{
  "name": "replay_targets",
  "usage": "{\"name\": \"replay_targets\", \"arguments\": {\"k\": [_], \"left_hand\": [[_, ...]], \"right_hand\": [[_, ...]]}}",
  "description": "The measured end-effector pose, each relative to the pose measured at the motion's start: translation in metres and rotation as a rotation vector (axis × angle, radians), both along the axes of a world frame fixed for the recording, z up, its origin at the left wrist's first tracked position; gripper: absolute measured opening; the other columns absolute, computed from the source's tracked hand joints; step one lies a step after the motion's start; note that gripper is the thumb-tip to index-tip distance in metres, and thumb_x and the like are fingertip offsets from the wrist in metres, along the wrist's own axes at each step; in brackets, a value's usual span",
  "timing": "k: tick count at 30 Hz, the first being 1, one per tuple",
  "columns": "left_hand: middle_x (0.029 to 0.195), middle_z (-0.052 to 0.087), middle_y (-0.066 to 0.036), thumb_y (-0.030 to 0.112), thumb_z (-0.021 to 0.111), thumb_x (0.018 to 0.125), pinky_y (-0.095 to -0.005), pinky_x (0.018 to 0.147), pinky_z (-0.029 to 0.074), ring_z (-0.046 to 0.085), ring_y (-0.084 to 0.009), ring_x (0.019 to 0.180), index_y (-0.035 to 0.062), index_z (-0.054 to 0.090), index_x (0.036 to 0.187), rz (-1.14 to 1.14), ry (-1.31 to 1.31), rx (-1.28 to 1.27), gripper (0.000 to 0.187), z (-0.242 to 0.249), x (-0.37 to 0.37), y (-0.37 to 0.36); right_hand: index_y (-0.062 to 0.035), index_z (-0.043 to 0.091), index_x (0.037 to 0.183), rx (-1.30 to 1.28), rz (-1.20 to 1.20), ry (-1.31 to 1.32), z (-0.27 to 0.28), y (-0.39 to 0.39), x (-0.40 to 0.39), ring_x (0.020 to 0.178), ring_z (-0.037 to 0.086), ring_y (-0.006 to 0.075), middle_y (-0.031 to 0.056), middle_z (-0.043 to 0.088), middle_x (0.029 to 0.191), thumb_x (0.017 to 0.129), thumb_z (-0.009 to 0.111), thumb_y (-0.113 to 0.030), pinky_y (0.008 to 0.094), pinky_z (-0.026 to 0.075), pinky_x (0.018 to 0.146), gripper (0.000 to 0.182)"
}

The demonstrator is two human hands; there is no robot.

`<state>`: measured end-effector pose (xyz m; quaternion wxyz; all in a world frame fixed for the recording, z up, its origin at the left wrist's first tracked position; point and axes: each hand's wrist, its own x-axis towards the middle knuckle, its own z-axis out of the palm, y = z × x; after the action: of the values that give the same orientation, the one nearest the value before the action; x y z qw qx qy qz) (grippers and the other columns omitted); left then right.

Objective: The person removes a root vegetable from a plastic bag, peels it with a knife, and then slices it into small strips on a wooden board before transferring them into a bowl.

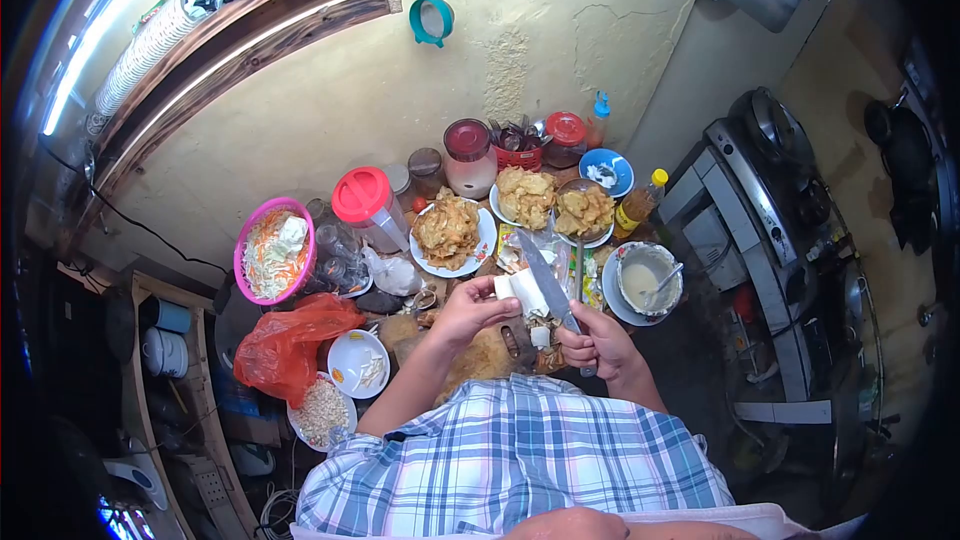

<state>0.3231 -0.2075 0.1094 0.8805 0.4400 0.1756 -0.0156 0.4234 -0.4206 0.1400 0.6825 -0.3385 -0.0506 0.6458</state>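
My left hand (474, 310) is closed around a pale white block of food (524, 292), whose exact kind I cannot make out. In my right hand (604, 348) is the handle of a large kitchen knife (546, 278). Its broad blade points up and away from me, alongside the white block. Below both hands lies a worn wooden board (480, 355), partly hidden by my arms. Just beyond the knife are a plate of fried fritters (584, 210) and some plastic packaging.
More fritters (446, 233) lie on plates. To the right stands a batter bowl (648, 280) with a spoon. Left are a pink basin of shredded vegetables (275, 252), a red plastic bag (300, 345) and a white bowl (359, 364). A stove (750, 210) stands far right.
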Motion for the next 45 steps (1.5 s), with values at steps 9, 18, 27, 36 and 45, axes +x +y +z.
{"name": "replay_targets", "arguments": {"k": [9, 18, 27, 36, 45], "left_hand": [[0.101, 0.066, -0.01, -0.001, 0.072, 0.076, -0.0291, 0.084, 0.053, 0.065, -0.0152, 0.09, -0.0028, 0.059, 0.111, -0.001, -0.056, 0.164, 0.038, 0.011, -0.011, 0.007], [0.104, 0.066, -0.013, -0.005, 0.069, 0.075, -0.0321, 0.085, 0.053, 0.064, -0.0229, 0.1, -0.0035, 0.057, 0.115, -0.034, -0.226, 0.247, 0.042, 0.007, -0.024, 0.023], [0.098, 0.063, -0.006, -0.005, 0.073, 0.072, -0.0274, 0.082, 0.053, 0.063, -0.0142, 0.092, 0.0032, 0.056, 0.106, 0.21, 0.028, 0.524, 0.04, -0.081, -0.046, 0.02], [0.088, 0.063, -0.008, -0.005, 0.073, 0.066, -0.0285, 0.071, 0.056, 0.064, -0.0148, 0.083, -0.0003, 0.058, 0.096, 0.353, 0.212, 0.955, 0.034, -0.16, -0.108, 0.011], [0.092, 0.064, -0.011, -0.003, 0.073, 0.068, -0.031, 0.076, 0.056, 0.066, -0.0215, 0.085, -0.0036, 0.057, 0.097, 0.359, 0.189, 1.001, 0.033, -0.218, -0.148, 0.003]], "right_hand": [[-0.0125, 0.052, 0.1, 0.105, -0.04, 0.257, -0.014, -0.024, 0.018, 0.036, 0.024, 0.0019, -0.0079, 0.029, 0.05, 0.101, 0.03, -0.04, 0.0174, 0.023, 0.034, 0.036], [-0.0139, 0.048, 0.102, -0.049, -0.211, -0.05, -0.04, -0.036, 0.047, 0.036, 0.023, 0.001, -0.0083, 0.027, 0.051, 0.1, 0.035, -0.037, 0.0173, 0.021, 0.033, 0.027], [-0.01, 0.054, 0.112, -0.689, -0.067, -0.605, -0.194, 0.012, 0.054, 0.038, 0.039, 0.0098, -0.0001, 0.046, 0.055, 0.095, 0.046, -0.036, 0.0269, 0.034, 0.035, 0.032], [0.0043, 0.044, 0.131, -0.77, -0.289, -1.408, -0.144, 0.028, 0.019, 0.091, 0.063, 0.0381, 0.0276, 0.062, 0.099, 0.086, 0.054, -0.02, 0.0421, 0.048, 0.081, 0.052], [0.0023, 0.063, 0.1, -0.521, 0.157, -1.491, -0.165, 0.055, -0.066, 0.072, 0.064, 0.0327, 0.0209, 0.064, 0.074, 0.087, 0.059, -0.029, 0.0416, 0.047, 0.065, 0.034]]}}
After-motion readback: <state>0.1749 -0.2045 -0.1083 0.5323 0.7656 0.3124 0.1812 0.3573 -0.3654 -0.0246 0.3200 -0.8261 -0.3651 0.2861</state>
